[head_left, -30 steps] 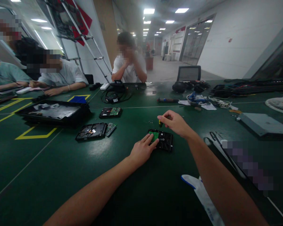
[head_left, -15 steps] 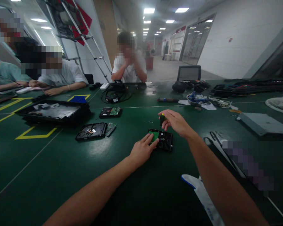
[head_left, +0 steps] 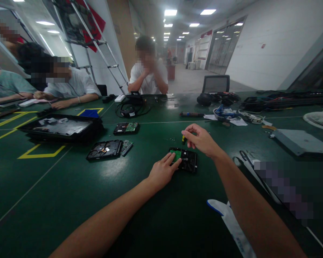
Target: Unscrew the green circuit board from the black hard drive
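A black hard drive [head_left: 190, 161] with a green circuit board [head_left: 175, 154] lies flat on the table before me. My left hand [head_left: 161, 171] rests on its left part, fingers stretched apart over the board. Just above the drive's far edge, my right hand [head_left: 199, 139] pinches a small black-and-yellow screwdriver [head_left: 183, 139] near its top. The screwdriver stands about upright; its tip is too small to make out. A few tiny screws [head_left: 172, 139] are scattered behind the drive.
On the left are another hard drive [head_left: 104, 149] with a loose circuit board [head_left: 127, 147], a further drive [head_left: 126, 128] and a black tray [head_left: 61, 127]. A grey metal case [head_left: 303, 140] and a white glove [head_left: 235, 225] are on the right. Several people sit across the table.
My right fingers have shifted on the screwdriver, and its yellow part now shows lower, under the fingertips. My left hand and the hard drive have stayed put.
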The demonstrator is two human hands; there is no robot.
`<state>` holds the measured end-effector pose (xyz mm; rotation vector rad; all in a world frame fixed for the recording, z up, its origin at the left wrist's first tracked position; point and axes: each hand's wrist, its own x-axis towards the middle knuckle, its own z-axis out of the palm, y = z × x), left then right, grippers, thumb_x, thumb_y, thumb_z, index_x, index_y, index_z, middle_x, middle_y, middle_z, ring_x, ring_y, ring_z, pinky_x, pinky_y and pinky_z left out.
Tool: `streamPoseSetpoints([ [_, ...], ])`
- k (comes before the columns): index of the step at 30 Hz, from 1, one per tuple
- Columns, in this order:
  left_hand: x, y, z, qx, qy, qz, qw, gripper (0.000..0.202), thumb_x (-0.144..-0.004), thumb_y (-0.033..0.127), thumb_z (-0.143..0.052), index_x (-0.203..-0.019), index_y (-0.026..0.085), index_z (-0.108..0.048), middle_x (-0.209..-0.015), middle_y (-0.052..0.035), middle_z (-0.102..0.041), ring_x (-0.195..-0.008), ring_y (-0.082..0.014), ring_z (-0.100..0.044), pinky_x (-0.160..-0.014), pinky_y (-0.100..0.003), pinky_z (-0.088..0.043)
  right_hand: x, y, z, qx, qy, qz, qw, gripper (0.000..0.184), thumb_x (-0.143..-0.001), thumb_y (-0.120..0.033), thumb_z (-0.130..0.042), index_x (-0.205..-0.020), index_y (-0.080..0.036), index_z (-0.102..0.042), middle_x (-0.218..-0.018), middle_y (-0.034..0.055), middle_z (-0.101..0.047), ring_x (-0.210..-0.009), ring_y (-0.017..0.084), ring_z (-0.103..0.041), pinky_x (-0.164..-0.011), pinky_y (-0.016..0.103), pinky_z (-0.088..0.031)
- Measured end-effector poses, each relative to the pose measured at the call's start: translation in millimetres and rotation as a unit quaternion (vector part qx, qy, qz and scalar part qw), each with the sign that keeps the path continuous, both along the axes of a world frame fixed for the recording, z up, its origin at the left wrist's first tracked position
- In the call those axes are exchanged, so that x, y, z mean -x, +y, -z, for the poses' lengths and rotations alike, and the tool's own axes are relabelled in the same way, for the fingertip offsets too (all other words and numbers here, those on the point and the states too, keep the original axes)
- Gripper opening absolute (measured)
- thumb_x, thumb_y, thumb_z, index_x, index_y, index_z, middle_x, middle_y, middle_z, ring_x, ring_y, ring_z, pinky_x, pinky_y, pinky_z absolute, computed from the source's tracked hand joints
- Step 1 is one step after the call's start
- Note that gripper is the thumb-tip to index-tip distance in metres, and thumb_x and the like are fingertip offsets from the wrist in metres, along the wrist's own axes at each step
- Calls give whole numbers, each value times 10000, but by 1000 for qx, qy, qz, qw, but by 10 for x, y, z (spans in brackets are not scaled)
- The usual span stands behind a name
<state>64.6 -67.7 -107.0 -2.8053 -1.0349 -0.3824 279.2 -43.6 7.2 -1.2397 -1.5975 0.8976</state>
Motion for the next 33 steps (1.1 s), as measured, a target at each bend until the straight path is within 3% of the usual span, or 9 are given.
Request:
streamPoseSetpoints([
  [12,-4,-7,-16,-4,-5,4,1000,446,-1033,327,-470,-1472,261,-502,-1522,-148,-494,-1430,-325,-445,-999,-471,-563,-82,-3,-62,3,-37,-30,999,283,-960,-483,-547,-972,-225,-662,-662,4,-630,-555,139,-591,-526,279,-475],
  [18,1,12,12,0,-7,6,1000,453,-1027,337,-481,-1474,262,-501,-1518,-150,-498,-1425,-327,-453,-989,-477,-569,-101,-10,-90,-14,-85,-19,996,321,-973,-458,-509,-1024,-216,-714,-748,25,-666,-611,140,-593,-552,269,-443],
  [21,3,17,30,-1,-8,4,1000,451,-1023,338,-493,-1469,274,-504,-1521,-137,-500,-1428,-319,-449,-990,-472,-570,-102,-15,-105,-19,-100,-18,995,346,-978,-467,-498,-1041,-208,-719,-788,31,-677,-610,133,-581,-558,269,-425],
  [33,5,8,5,-2,2,2,1000,450,-1036,346,-464,-1480,274,-492,-1531,-140,-488,-1431,-324,-445,-983,-466,-571,-72,-28,-88,-21,-111,-9,994,395,-984,-549,-500,-1058,-208,-685,-630,7,-636,-521,132,-571,-537,280,-457],
])
